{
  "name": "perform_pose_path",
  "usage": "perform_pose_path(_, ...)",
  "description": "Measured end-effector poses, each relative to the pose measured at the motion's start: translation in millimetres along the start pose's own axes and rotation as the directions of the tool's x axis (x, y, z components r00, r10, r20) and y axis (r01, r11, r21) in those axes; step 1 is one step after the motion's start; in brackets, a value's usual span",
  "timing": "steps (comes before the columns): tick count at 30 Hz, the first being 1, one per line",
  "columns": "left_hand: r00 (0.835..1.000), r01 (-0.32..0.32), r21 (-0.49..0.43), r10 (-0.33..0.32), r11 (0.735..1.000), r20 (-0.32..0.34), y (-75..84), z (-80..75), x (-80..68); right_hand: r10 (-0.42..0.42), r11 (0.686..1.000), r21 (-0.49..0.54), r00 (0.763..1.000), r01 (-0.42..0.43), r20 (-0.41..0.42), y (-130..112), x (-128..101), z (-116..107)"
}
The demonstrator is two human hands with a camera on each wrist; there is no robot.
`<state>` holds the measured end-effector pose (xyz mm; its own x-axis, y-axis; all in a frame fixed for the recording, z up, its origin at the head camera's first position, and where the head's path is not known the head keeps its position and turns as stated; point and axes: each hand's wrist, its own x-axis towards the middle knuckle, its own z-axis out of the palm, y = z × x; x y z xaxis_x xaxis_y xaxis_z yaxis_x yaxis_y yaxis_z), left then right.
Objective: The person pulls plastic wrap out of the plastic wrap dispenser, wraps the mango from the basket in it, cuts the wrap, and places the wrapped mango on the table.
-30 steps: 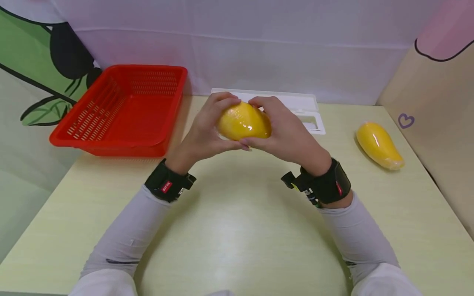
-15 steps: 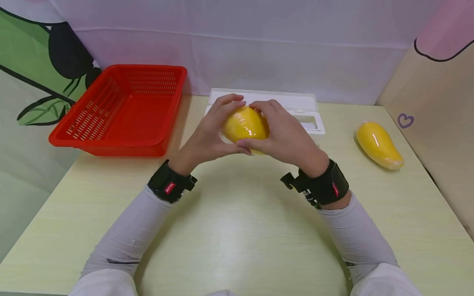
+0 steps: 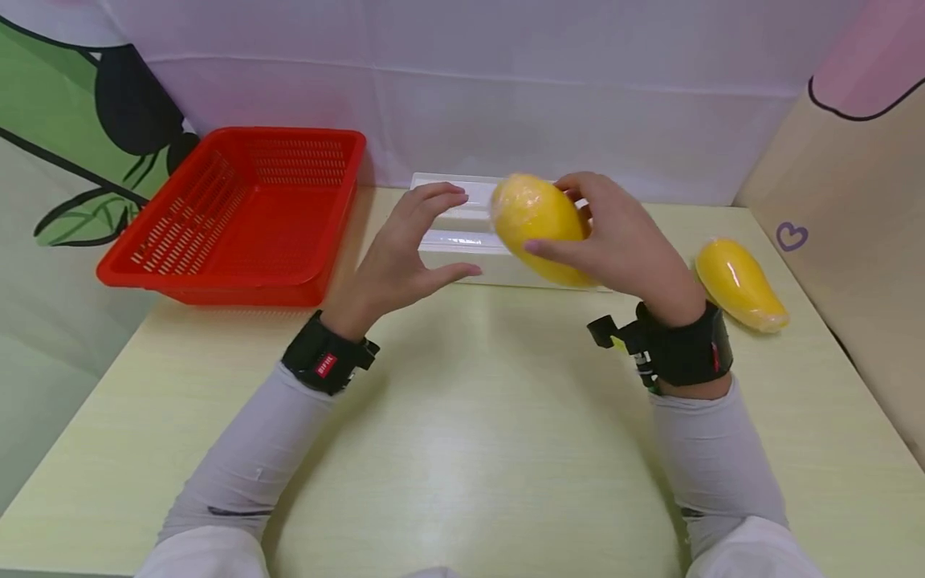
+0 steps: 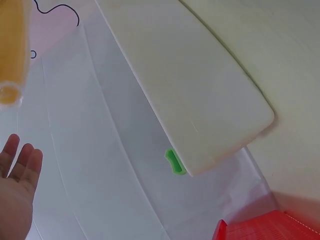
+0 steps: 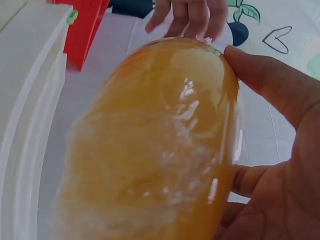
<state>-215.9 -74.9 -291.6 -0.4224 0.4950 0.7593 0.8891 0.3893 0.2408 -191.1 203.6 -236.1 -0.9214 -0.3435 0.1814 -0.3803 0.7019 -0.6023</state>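
mango (image 3: 538,227), wrapped in clear film that shows as shiny wrinkles in the right wrist view, sits lifted off the table (image 3: 462,449) in the right hand (image 3: 621,241), thumb on its near side and fingers curled round the far side, above the white dispenser box (image 3: 462,241) that lies along the back edge. left hand (image 3: 405,249) hovers just beside it with nothing in it, fingers relaxed and slightly spread, apart from the fruit. judging by this, the step in hand is handling the wrapped fruit one-handed, and doing it well probably means keeping the grip broad: the film looks slick, so pressure from fingertips alone could let it slide, while a palm-and-fingers cradle round the thick middle should hold better. squeezing hard seems unwise, since soft flesh may bruise and the film could tear or bunch. the free hand is well placed to come in under the near end if the fruit tips. a second wrapped mango (image 3: 739,282) lies on the table to the right, close to the wrist, so the arm would do best to travel high enough not to nudge it. red basket (image 3: 238,217) stands well apart at the left rear, with no fruit visible inside it.
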Motion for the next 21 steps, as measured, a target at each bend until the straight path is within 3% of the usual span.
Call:
perform_pose_path(5,1.000,-0.001,0.044,0.001,0.999,-0.004,1.2,-4.3,0.1,0.177,0.984,0.039,0.984,-0.177,-0.015,31,-11,-30)
perform_pose_path(11,0.999,0.049,0.112,-0.049,0.993,-0.002,1.6,-6.4,-0.4,0.388,0.919,0.049,0.920,-0.390,0.043,84,-26,-60)
perform_pose_path(17,0.995,0.092,0.209,-0.098,0.974,0.018,1.8,-7.7,-2.4,0.494,0.866,0.017,0.859,-0.500,0.135,118,-40,-73)
perform_pose_path(21,0.989,0.125,0.275,-0.142,0.953,0.043,2.3,-8.6,-3.4,0.528,0.844,0.003,0.833,-0.536,0.162,130,-41,-71)
